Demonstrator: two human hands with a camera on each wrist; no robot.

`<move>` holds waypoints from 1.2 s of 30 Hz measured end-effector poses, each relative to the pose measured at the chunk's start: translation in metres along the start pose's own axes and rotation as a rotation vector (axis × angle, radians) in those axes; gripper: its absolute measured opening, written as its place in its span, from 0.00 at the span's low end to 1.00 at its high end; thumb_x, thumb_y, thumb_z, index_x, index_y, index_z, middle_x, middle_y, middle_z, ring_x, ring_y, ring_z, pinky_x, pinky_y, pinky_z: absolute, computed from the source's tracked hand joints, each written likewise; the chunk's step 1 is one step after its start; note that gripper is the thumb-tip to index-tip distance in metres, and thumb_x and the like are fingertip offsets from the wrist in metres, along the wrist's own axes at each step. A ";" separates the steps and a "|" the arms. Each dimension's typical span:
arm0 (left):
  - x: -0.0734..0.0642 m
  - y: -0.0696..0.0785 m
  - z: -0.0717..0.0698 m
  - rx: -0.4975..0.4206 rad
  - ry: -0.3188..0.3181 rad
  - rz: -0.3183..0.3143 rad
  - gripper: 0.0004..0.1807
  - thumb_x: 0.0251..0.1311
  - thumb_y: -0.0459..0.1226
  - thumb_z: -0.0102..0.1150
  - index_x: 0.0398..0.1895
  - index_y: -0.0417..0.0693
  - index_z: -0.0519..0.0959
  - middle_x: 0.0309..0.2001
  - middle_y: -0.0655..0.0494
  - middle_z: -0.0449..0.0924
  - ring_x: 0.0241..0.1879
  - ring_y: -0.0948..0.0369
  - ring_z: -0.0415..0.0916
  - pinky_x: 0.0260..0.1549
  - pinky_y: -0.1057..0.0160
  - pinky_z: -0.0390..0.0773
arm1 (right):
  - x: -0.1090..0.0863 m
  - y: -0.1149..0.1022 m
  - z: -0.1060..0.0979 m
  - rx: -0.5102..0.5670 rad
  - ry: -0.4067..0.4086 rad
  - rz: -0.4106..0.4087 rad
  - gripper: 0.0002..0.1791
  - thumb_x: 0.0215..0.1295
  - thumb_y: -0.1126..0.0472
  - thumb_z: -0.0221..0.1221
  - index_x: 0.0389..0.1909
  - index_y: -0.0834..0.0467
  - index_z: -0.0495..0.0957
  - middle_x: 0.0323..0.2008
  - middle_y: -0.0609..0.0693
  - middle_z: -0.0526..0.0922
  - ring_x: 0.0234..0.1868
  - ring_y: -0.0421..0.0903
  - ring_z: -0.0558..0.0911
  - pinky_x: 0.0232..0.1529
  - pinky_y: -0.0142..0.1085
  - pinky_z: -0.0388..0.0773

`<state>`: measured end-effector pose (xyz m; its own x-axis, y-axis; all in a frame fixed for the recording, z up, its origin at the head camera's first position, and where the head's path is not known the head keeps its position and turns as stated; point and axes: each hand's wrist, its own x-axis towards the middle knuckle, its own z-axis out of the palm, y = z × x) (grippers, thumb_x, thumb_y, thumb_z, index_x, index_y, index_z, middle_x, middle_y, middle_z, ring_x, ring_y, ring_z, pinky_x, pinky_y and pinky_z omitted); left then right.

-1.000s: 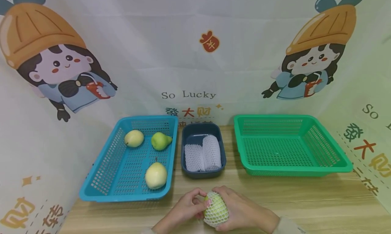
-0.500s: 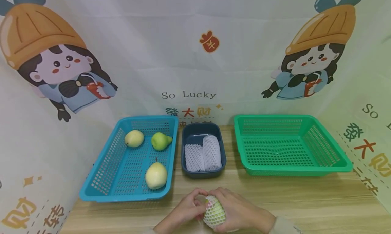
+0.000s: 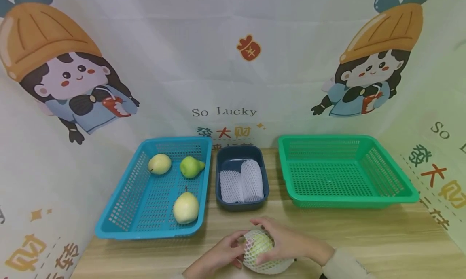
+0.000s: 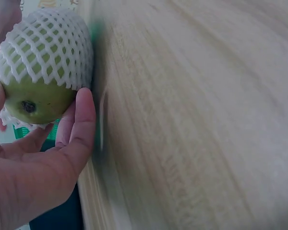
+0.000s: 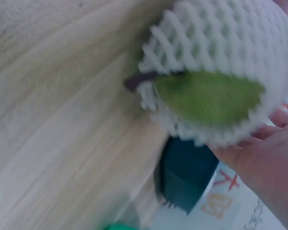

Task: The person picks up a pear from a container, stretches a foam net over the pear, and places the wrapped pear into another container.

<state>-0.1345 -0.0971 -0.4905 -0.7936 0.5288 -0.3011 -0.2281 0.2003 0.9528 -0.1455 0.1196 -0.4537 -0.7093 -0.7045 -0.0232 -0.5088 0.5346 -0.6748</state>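
A green pear (image 4: 43, 98) sits inside a white foam net (image 3: 271, 267), low in the middle of the head view. Its blossom end shows bare in the left wrist view. At the other end, a dark stem (image 5: 140, 80) and a patch of green skin show through the net opening in the right wrist view. My left hand (image 3: 222, 252) holds the pear's left end between thumb and fingers. Spread over the top and right side, my right hand (image 3: 287, 240) grips the netted pear; some of its fingertips are hidden.
A blue basket (image 3: 145, 235) with three pears stands at the left. A dark blue tub (image 3: 242, 207) holding white foam nets (image 3: 252, 180) is in the middle. At the right stands a green basket (image 3: 354, 200). Printed cloth (image 3: 233, 81) hangs behind the wooden tabletop (image 3: 346, 238).
The netted pear has turned from near upright to lying sideways, its stem end to the right. My right hand's fingers have spread wider over it. My left hand stays at its left end.
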 end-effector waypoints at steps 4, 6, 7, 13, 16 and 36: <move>0.002 -0.002 0.000 -0.009 -0.007 0.001 0.26 0.63 0.37 0.51 0.62 0.35 0.64 0.34 0.52 0.78 0.32 0.63 0.76 0.33 0.62 0.80 | -0.008 0.004 -0.014 0.092 0.014 0.030 0.38 0.60 0.45 0.59 0.65 0.60 0.59 0.61 0.58 0.67 0.58 0.58 0.70 0.53 0.52 0.72; 0.004 -0.004 0.000 -0.025 -0.007 0.013 0.25 0.63 0.36 0.51 0.61 0.34 0.64 0.38 0.51 0.78 0.35 0.63 0.76 0.36 0.61 0.80 | -0.012 0.006 -0.016 0.068 0.009 0.013 0.38 0.58 0.45 0.60 0.63 0.61 0.61 0.60 0.57 0.68 0.57 0.56 0.70 0.54 0.50 0.72; 0.004 -0.004 0.000 -0.034 -0.007 0.022 0.24 0.62 0.35 0.51 0.60 0.33 0.64 0.40 0.49 0.77 0.36 0.62 0.76 0.38 0.60 0.80 | -0.014 0.008 -0.015 0.047 0.000 0.002 0.39 0.56 0.44 0.62 0.63 0.61 0.61 0.59 0.56 0.69 0.57 0.54 0.71 0.55 0.48 0.72; 0.008 -0.006 0.000 -0.090 -0.046 0.065 0.23 0.62 0.33 0.51 0.57 0.30 0.60 0.49 0.43 0.74 0.43 0.61 0.75 0.43 0.60 0.79 | -0.020 0.013 0.001 -0.100 -0.013 -0.057 0.53 0.43 0.39 0.68 0.65 0.62 0.56 0.58 0.53 0.68 0.56 0.45 0.70 0.56 0.39 0.71; 0.008 -0.007 -0.001 -0.125 -0.089 0.074 0.23 0.63 0.35 0.51 0.57 0.33 0.59 0.45 0.46 0.76 0.42 0.62 0.76 0.43 0.63 0.78 | -0.022 0.015 0.004 -0.081 0.013 -0.050 0.52 0.43 0.41 0.69 0.65 0.61 0.56 0.57 0.52 0.69 0.54 0.43 0.70 0.55 0.38 0.72; 0.006 -0.009 -0.007 -0.637 -0.435 0.065 0.32 0.70 0.38 0.40 0.71 0.38 0.42 0.58 0.50 0.68 0.59 0.50 0.68 0.60 0.45 0.64 | -0.028 0.016 -0.010 0.107 0.023 -0.030 0.60 0.39 0.45 0.72 0.69 0.59 0.46 0.62 0.57 0.63 0.58 0.50 0.69 0.57 0.41 0.70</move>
<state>-0.1413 -0.1020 -0.5007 -0.5537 0.8260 -0.1060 -0.5734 -0.2859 0.7678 -0.1385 0.1525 -0.4567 -0.7063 -0.7077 0.0147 -0.4760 0.4595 -0.7499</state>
